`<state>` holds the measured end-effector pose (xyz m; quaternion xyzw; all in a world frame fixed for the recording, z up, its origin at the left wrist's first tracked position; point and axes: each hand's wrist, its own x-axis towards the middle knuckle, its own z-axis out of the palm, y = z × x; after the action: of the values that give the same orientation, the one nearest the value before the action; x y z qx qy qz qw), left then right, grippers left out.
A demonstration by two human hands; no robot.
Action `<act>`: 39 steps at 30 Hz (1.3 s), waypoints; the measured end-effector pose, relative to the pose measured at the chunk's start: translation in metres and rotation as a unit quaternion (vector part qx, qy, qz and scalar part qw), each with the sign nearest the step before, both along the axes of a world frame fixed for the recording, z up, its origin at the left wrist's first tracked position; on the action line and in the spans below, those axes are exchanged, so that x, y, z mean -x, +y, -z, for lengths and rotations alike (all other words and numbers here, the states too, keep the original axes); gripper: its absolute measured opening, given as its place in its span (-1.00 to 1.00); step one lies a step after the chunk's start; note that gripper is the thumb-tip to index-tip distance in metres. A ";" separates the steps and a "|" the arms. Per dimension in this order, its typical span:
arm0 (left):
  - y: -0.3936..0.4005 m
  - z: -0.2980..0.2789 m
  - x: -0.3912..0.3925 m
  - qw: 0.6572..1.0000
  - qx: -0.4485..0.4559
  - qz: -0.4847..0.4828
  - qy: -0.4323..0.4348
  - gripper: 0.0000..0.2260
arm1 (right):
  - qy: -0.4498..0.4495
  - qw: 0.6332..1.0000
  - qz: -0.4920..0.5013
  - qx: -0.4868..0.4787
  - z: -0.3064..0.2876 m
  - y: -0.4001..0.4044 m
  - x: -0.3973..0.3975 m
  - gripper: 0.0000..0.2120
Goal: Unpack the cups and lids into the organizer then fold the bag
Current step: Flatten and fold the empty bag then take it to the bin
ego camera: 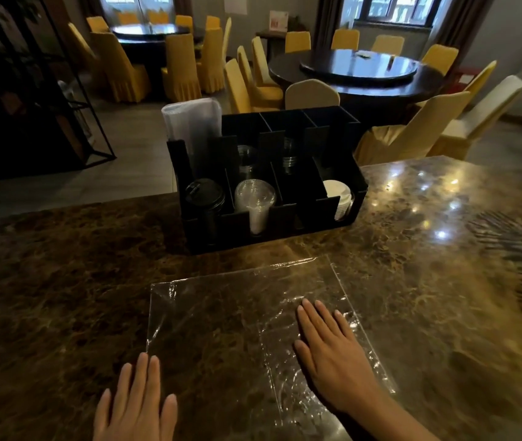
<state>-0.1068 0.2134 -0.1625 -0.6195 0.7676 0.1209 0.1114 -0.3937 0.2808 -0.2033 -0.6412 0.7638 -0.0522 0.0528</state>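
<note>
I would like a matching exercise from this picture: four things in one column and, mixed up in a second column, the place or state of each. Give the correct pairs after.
Things:
1. right hand
2. left hand
3. black lids
4. white lids

Places or states:
A. rightmost front slot of the organizer
B. palm flat on the clear bag
C. leftmost front slot of the organizer
D. flat at the bag's near left corner

Pairs: 1-B, 2-D, 3-C, 4-A

1 head view — forward and down, close over the counter (62, 281)
</note>
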 end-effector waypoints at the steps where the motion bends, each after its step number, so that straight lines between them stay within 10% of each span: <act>1: -0.003 -0.001 0.003 1.000 0.001 -0.014 -0.023 -0.01 | -0.007 1.000 -0.006 0.013 -0.003 0.001 0.003 -0.44; 5: -0.015 -0.006 0.015 0.998 0.049 -0.022 0.030 -0.43 | -0.162 0.961 0.167 0.150 -0.032 -0.006 0.038 -0.62; 15: 0.024 0.001 0.090 0.983 0.029 0.169 0.059 -0.43 | -0.538 0.748 0.381 0.076 -0.059 -0.024 0.086 -0.84; 30: 0.029 0.023 0.080 0.976 0.057 0.177 0.109 -0.51 | -0.386 0.892 0.237 0.016 -0.077 -0.051 0.087 -0.84; 36: 0.029 0.034 0.080 0.974 0.070 0.164 0.140 -0.50 | -0.476 0.806 0.350 0.030 -0.061 -0.043 0.089 -0.88; 39: 0.028 0.038 0.080 0.969 0.087 0.161 0.168 -0.48 | -0.423 0.852 0.308 -0.008 -0.058 -0.041 0.085 -0.95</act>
<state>-0.1869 0.2417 -0.2008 -0.4663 0.8723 0.1362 -0.0553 -0.4787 0.2403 -0.1449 -0.2884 0.8265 -0.3258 0.3572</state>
